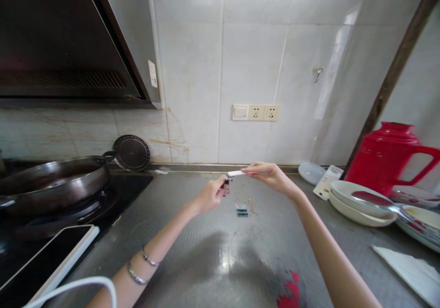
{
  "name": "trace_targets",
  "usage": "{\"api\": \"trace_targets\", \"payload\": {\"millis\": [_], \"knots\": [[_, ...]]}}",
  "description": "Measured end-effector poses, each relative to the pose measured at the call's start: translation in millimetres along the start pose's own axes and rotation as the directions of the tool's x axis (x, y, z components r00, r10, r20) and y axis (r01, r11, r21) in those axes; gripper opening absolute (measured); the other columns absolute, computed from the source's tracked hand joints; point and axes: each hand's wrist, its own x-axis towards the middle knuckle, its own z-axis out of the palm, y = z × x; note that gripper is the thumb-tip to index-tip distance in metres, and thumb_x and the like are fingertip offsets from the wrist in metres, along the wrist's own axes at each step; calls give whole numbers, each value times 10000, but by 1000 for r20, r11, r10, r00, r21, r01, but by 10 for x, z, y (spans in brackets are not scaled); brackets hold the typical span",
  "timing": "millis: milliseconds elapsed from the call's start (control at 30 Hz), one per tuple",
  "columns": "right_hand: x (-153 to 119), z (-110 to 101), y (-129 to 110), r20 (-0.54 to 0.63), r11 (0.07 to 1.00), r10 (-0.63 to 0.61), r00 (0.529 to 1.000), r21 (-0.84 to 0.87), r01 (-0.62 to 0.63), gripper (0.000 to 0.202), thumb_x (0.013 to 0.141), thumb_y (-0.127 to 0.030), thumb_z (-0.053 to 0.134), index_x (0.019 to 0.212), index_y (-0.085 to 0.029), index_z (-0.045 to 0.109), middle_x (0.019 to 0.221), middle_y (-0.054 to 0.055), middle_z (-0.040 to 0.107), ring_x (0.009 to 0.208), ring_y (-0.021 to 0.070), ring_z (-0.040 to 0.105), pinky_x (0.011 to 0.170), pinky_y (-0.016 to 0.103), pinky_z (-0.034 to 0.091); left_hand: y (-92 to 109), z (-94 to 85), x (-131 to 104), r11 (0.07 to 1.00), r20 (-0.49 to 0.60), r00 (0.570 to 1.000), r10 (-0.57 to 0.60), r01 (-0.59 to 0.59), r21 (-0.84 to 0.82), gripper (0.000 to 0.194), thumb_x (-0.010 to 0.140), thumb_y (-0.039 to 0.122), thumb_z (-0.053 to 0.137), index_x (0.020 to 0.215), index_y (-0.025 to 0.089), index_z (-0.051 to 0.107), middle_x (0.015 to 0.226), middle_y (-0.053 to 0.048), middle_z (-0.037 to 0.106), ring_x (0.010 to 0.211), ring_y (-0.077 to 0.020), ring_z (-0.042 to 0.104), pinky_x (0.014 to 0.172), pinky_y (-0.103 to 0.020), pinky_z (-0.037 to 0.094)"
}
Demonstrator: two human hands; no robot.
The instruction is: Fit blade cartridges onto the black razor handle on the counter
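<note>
At the left of the steel counter (192,248), a white cable (92,280) loops close to the left forearm; a sideways arm movement could snag it. The left hand (210,195) is closed in a pinch on a small black-and-silver part (226,185), held above the counter; a loose grip could drop it. The tip of a slim white bar (236,173) lies at that part; contact cannot be confirmed, and misalignment could cause slippage. Below, two teal cylindrical cells (242,212) lie unsecured and could roll if knocked. The right hand (264,175), fingers extended and nearly closed, pinches the bar's right end; excess force could tilt it.
</note>
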Motion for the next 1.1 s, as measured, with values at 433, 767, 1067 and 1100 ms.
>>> {"api": "trace_targets", "payload": {"millis": [433,767,1067,1100], "knots": [[-5,-25,-74,-29,998,8,1000,-64,-10,327,840,-383,502,1054,-209,678,853,64,626,772,168,569,696,269,430,-12,-29,10,1000,1,1000,3,-3,15,161,784,62,391,861,155,498,758,-16,588,708,-110,555,667,-220,439],[-13,-38,-34,-28,1000,-16,999,-13,15,297,835,-353,527,1042,-206,682,848,61,620,763,160,568,696,264,433,37,-41,15,999,-18,999,-31,30,-41,107,787,82,419,822,158,485,747,-14,586,706,-112,566,675,-224,445],[-16,-48,-23,-14,1000,-20,1000,-8,20,305,832,-362,530,1037,-196,684,858,63,621,769,160,572,699,259,432,21,-23,13,994,-32,998,-51,48,-99,92,785,102,443,850,153,485,762,-28,602,723,-124,579,682,-240,458],[-22,-60,0,-20,1000,-12,1000,-21,12,314,831,-370,528,1039,-193,683,861,66,627,775,165,575,705,263,432,14,-26,13,992,-34,998,-56,52,-112,90,782,105,450,849,156,481,756,-23,600,721,-123,581,682,-240,461]]}}
